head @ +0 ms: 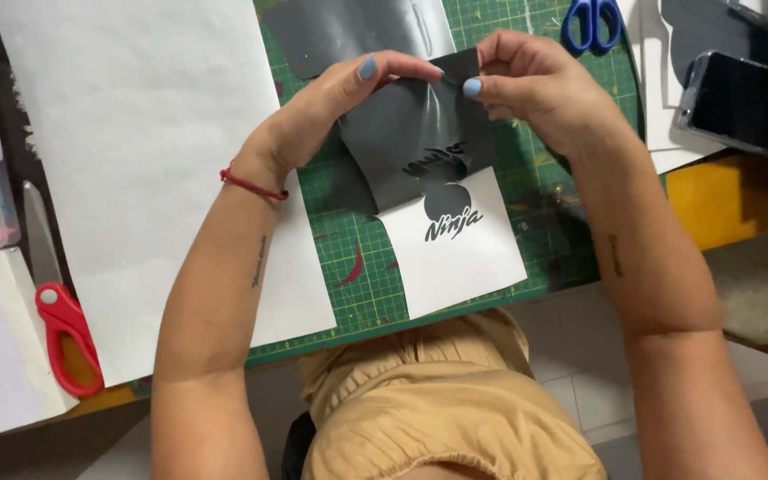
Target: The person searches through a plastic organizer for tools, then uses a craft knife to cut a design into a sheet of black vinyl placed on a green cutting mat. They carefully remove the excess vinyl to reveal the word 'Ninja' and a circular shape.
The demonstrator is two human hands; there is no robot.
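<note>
Work in hand: peeling a dark vinyl sheet (406,133) away from its white backing paper (468,258), as far as the view shows.
Left hand (348,93): fingers (402,64) pinched narrow on the top edge of the dark vinyl sheet, thumb underneath, holding it up off the mat.
Right hand (531,80): fingers closed tight on the same top edge, just beside the left hand, thumb nail facing the camera.
Where the sheet is: lifted over the middle of the green cutting mat (362,284), curling upward from the backing, its lower part touching the white paper.
Done so far: the upper part of the sheet looks pulled free; cut-out holes show in it, and a black round shape with lettering (449,213) sits left behind on the white backing paper.
Left to do: I judge the peel roughly half through; the lower edge of the sheet meets the backing, so it is not yet fully apart.
Backing: lies flat on the mat, tilted, nothing pressing it down that I can see.
Around: 1 large white paper sheet (153,160) to the left, red scissors (60,311) at the left edge, blue scissors (591,22) at the top, a phone (729,98) at the right.
</note>
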